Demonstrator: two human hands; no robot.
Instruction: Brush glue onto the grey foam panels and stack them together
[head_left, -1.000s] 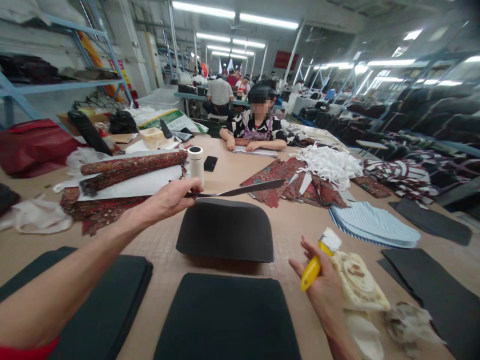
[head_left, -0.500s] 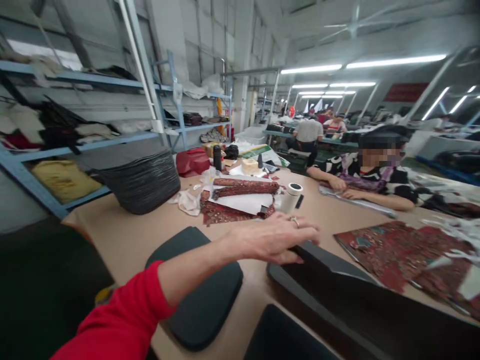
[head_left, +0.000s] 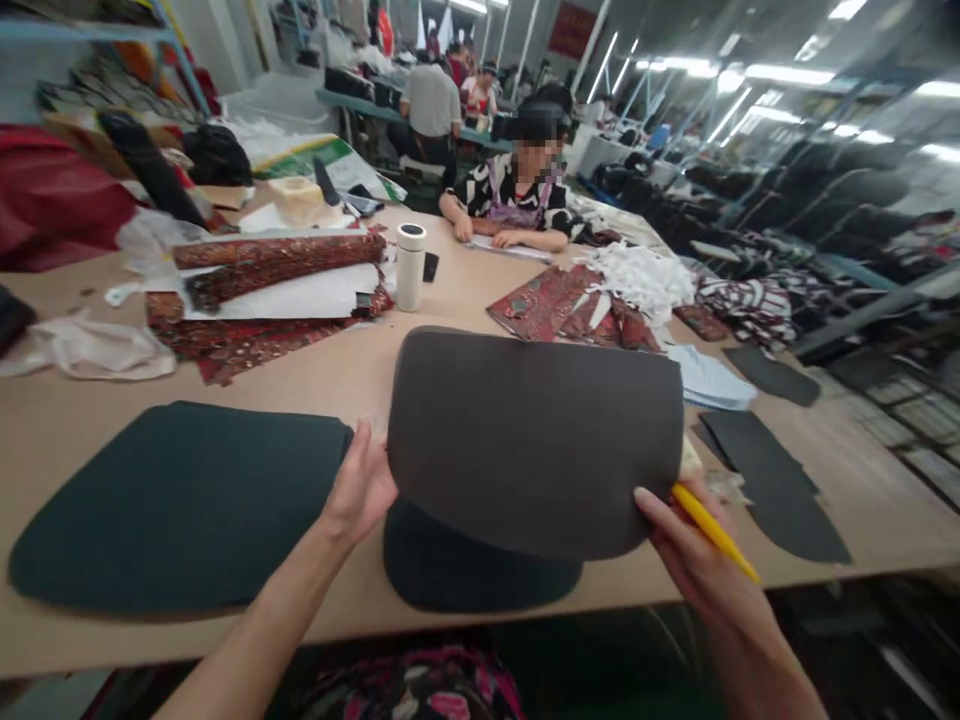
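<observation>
At the near edge of the table [head_left: 322, 385], I see a person w/ a dk grey panel [head_left: 532, 440] up in both hands, broad face toward them, tilted a bit, R end lower than L. R hand [head_left: 686, 530] is closed on the lower R corner, thumb pressed on the front, other fingers mostly hidden; a yellow handle [head_left: 716, 530] is tucked in the same hand, slanting down to the R. L hand [head_left: 364, 490] is part open at the panel's L edge, thumb up, fingertips out of sight; can't tell if it's gripping or just steadying.

Right below the panel, partly covered by it, a dk green pc [head_left: 480, 575] lies on the table. Just L of that, near the L hand, there's a bigger dk green stack [head_left: 180, 510]. Over on the R, past the R hand, a few dk grey pcs [head_left: 772, 490] lie flat, w/ lt blue pcs [head_left: 709, 378] behind.

Farther back: a white flask [head_left: 410, 270] stands upright btwn rolled patterned fabric [head_left: 285, 262] and red patterned pcs [head_left: 540, 305]. Co-worker [head_left: 517, 200] sits opposite, both forearms on the table.
</observation>
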